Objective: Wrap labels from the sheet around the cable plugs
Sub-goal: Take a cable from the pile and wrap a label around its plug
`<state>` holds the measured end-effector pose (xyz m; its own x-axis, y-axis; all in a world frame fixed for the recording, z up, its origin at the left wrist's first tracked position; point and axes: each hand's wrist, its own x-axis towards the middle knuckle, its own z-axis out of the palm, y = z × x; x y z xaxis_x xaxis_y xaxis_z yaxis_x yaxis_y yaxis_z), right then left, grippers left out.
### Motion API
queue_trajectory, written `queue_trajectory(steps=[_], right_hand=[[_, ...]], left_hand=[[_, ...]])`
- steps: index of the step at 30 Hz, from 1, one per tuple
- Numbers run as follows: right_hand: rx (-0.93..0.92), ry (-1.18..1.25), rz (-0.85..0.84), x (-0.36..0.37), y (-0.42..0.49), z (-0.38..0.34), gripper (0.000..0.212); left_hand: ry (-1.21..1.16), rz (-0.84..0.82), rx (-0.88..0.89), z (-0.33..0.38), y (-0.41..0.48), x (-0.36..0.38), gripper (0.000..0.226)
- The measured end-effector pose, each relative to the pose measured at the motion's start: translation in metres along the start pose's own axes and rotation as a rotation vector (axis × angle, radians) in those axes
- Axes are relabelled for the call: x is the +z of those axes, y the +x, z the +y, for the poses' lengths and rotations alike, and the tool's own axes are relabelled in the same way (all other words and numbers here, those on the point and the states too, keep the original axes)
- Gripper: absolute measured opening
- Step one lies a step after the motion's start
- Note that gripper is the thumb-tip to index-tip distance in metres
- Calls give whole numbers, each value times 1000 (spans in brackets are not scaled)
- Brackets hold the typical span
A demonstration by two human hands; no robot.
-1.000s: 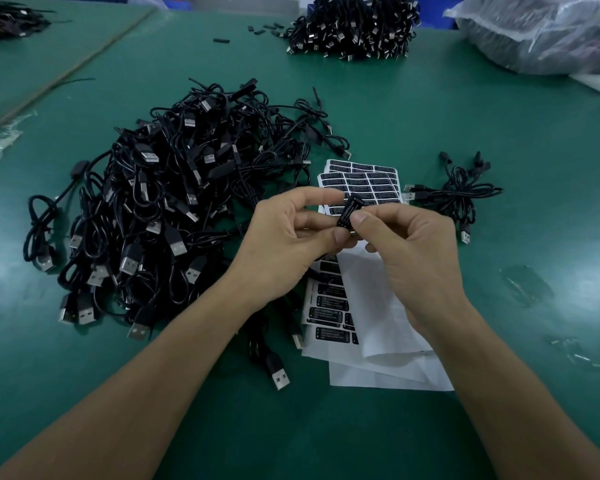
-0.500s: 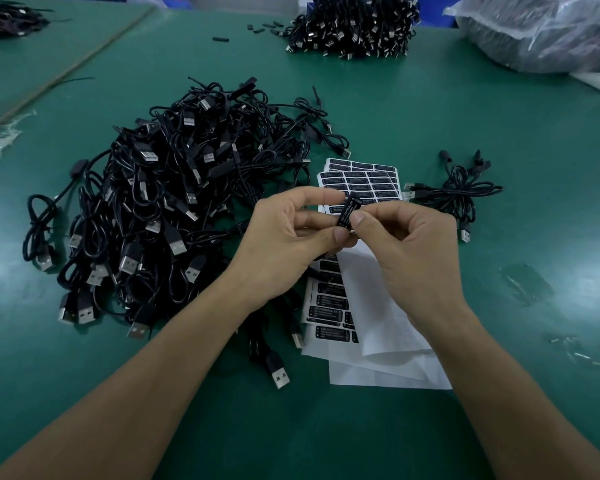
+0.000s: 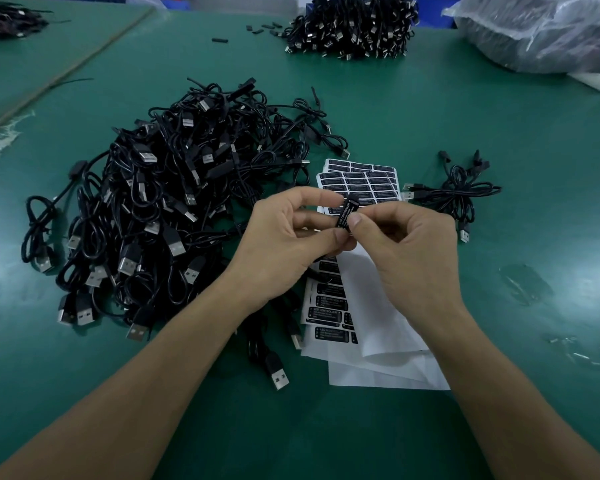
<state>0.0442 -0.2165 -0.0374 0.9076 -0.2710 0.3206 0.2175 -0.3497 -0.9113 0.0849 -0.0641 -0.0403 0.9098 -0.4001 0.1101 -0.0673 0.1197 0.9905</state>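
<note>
Head view: left hand (image 3: 281, 244) and right hand (image 3: 413, 258) still pinch the plug (image 3: 346, 213).

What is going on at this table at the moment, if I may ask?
A person is labelling cable plugs. The left hand and right hand together pinch one small black plug above the label sheets, with a black label marked LED CONTROLLER on its face. A large pile of cables lies on the green table to the left, and a small bundle lies to the right.
</note>
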Motion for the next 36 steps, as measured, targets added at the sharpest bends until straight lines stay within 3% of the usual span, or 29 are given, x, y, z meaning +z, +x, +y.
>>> queue_trajectory(steps=[11,26,30,36], right_hand=[[-34,-37,16,2,-2,-2,19],[9,-51,53,3,-4,-3,8],[31,-66,123,-1,-2,-1,22],[49,-1,69,0,-2,0,29]], left_hand=[[22,74,20,-2,0,3,28],[34,75,20,-2,0,3,27],[34,83,32,-3,0,2,25],[34,70,45,-3,-1,3,26]])
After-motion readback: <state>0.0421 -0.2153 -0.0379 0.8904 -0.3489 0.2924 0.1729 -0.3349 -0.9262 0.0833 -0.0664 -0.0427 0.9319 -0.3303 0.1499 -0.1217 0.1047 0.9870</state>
